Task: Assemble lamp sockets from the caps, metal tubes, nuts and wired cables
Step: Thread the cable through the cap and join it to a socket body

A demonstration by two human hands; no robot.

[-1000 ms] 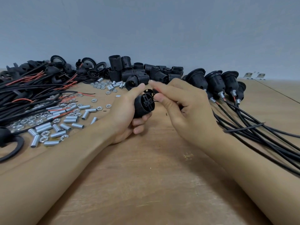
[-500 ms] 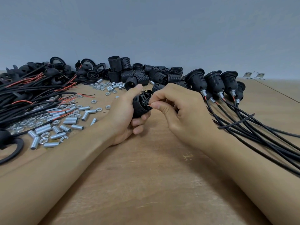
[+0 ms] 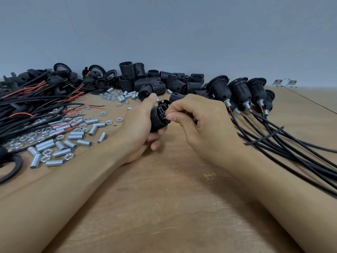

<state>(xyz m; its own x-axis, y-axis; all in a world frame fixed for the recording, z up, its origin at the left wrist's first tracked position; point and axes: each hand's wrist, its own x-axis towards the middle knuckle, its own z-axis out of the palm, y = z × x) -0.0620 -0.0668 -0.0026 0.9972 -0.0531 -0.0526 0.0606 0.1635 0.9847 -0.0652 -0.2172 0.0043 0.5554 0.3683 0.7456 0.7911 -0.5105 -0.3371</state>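
Note:
My left hand point(image 3: 138, 128) grips a black threaded socket body point(image 3: 159, 119) with its terminal end turned to the right. My right hand point(image 3: 198, 125) pinches a thin wire end point(image 3: 165, 117) between thumb and forefinger, right at the socket's terminal face. The cable behind that wire is hidden by my right hand. Loose metal tubes point(image 3: 73, 137) and nuts point(image 3: 68, 156) lie scattered to the left. Wired cables with red leads point(image 3: 32, 106) are piled at the far left.
Black socket bodies point(image 3: 158, 83) and caps point(image 3: 94, 73) are heaped at the back by the grey wall. Several finished sockets point(image 3: 238, 90) lie at the right, their black cables point(image 3: 291, 148) trailing over the wooden table point(image 3: 164, 198) toward the right edge.
My right hand has closed from spread fingers into a pinch and brought the wire end against the socket's terminal face. The left hand tilted the socket slightly.

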